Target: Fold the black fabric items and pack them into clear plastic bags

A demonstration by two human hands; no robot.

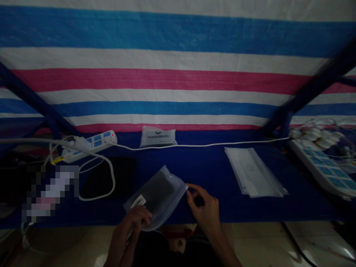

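A translucent zip bag point(157, 196) with a dark item inside and a white barcode label lies tilted near the front edge of the blue table point(205, 167). My left hand point(136, 222) grips the bag's lower corner with curled fingers. My right hand point(203, 209) pinches the bag's right edge at the zip end between thumb and fingers.
A stack of similar clear bags point(254, 172) lies to the right. A small bag printed ROCKBROS point(157, 136) leans at the back. White power strips sit at back left point(89, 144) and far right point(322, 163), with white cables point(105, 181) trailing. A striped tarp point(178, 74) hangs behind.
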